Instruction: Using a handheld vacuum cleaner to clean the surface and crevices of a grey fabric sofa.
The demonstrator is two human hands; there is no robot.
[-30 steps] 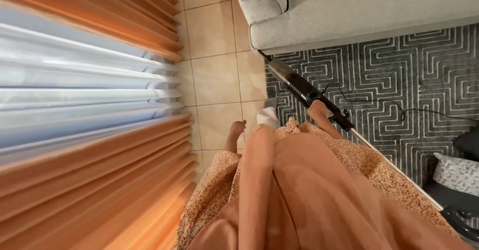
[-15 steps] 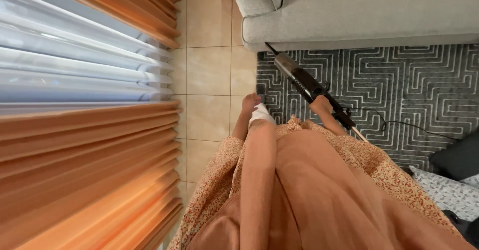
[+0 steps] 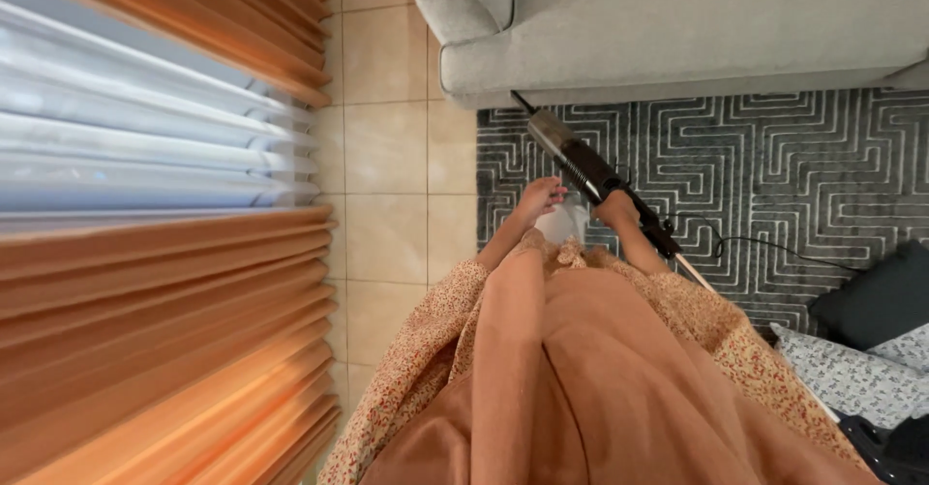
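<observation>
The right hand is wrapped around the black handle of a stick vacuum, fingers closed on it, and the clear dust canister end of the tool points toward the base of the grey sofa. The vacuum lies at a slant over the dark patterned rug, its nose just short of the sofa's lower edge, its thin pale wand running back past the person's hip. The left hand hovers just beside the vacuum body, fingers loosely spread, gripping nothing that I can make out; a pale object sits under it, too hidden to name. A black cord trails across the rug behind the vacuum, away from the sofa.

For the work in hand, my read is this: the grip should stay firm but low on the handle, so the nose can slide flat along the sofa's base rather than tip up. The free hand could steady the body near the canister. The cord looks like the snag risk, so it wants keeping clear of the stroke. The tiled floor runs off the rug's edge on the side away from the cord.
</observation>
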